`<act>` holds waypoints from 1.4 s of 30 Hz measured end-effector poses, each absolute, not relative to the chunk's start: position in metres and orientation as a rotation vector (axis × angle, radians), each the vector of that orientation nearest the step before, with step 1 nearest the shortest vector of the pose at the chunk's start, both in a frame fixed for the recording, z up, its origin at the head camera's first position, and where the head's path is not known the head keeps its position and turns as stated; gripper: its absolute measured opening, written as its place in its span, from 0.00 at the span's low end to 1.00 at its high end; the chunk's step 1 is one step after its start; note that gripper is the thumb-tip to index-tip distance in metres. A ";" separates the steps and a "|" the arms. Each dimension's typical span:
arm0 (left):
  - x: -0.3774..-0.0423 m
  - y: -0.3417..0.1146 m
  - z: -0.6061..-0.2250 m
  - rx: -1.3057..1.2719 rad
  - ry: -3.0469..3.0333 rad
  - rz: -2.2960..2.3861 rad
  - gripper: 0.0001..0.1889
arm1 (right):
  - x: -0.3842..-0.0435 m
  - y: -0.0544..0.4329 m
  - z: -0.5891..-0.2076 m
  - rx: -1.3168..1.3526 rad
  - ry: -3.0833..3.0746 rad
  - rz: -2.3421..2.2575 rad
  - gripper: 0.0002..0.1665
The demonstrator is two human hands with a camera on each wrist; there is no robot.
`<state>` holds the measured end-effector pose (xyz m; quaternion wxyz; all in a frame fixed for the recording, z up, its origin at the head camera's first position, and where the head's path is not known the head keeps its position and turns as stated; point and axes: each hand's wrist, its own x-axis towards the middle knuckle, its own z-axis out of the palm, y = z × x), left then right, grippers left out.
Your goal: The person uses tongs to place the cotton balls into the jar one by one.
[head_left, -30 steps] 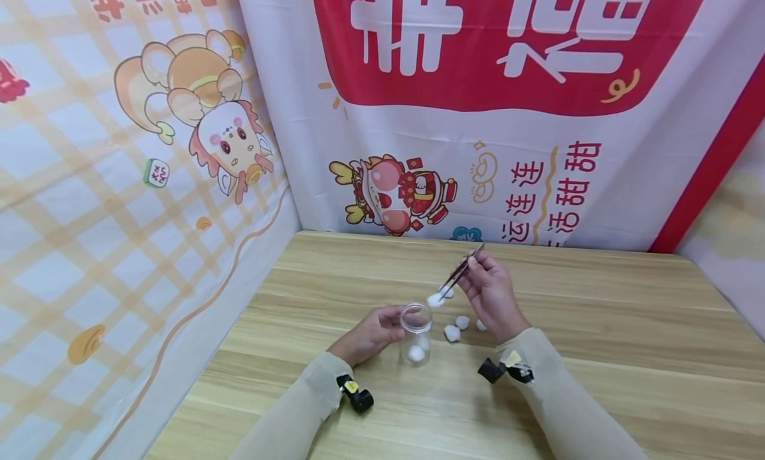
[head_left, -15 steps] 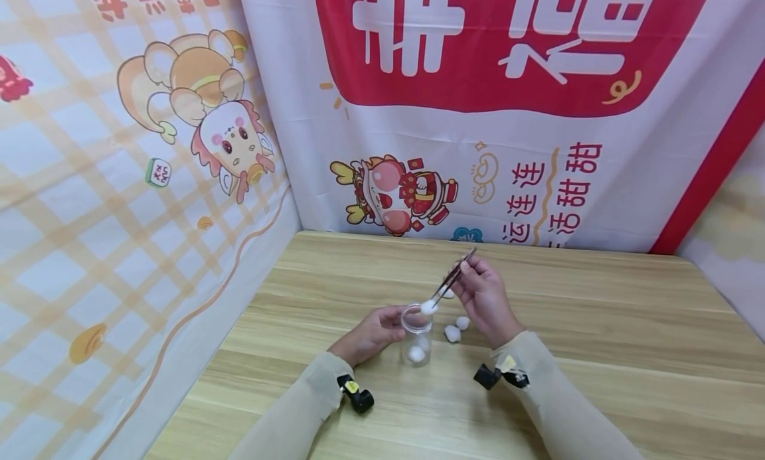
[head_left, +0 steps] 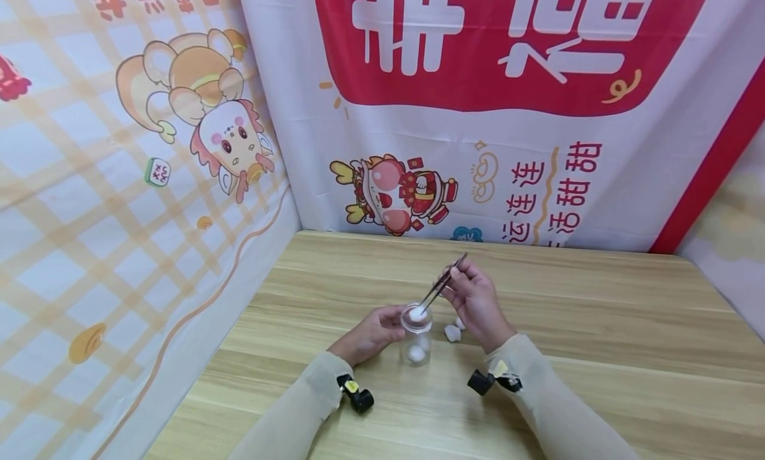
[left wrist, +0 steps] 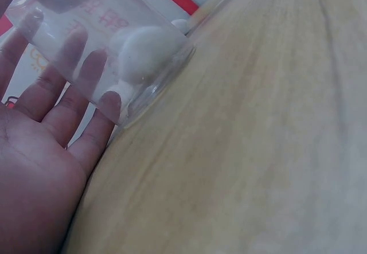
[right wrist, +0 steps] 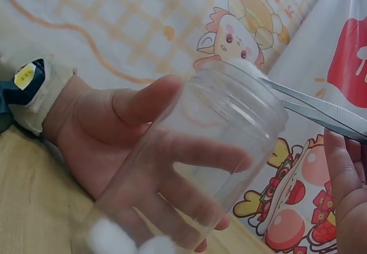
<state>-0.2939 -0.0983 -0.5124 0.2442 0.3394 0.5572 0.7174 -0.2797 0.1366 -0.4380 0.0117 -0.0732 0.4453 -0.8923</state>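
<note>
My left hand (head_left: 373,334) holds a clear plastic jar (head_left: 417,339) on the table, thumb on the near side and fingers spread around its wall. A few white cotton balls (right wrist: 112,237) lie at the jar's bottom. In my right hand (head_left: 480,304) a pair of metal tweezers (head_left: 443,284) is pinched, slanting down to the jar's mouth. Between their tips sits another cotton ball (head_left: 418,313), right at the open rim. The right wrist view shows the tweezer arms (right wrist: 315,109) crossing over the rim.
Loose cotton balls (head_left: 452,333) lie on the wooden table (head_left: 335,274) just right of the jar, one partly behind the right hand. A printed cloth (head_left: 502,181) hangs behind the table's far edge, and a checked cloth (head_left: 179,247) lines the left side.
My right hand has moved left and slightly down, carrying the cotton ball in the tweezers from beside the jar to its mouth. The left hand and jar have stayed put.
</note>
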 end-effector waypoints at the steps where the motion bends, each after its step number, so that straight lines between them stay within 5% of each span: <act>1: -0.294 -0.098 -0.512 0.925 1.525 1.957 0.40 | -0.280 0.137 -0.439 -0.226 1.392 -2.781 0.03; 17: -0.295 -0.099 -0.513 0.928 1.506 1.954 0.32 | -0.281 0.142 -0.439 -0.243 1.448 -2.777 0.05; 29: -0.294 -0.099 -0.513 0.936 1.509 1.969 0.38 | -0.281 0.148 -0.434 -0.297 1.496 -2.758 0.16; 42: -0.296 -0.098 -0.514 1.073 1.443 1.942 0.34 | -0.282 0.151 -0.431 -0.343 1.495 -2.799 0.10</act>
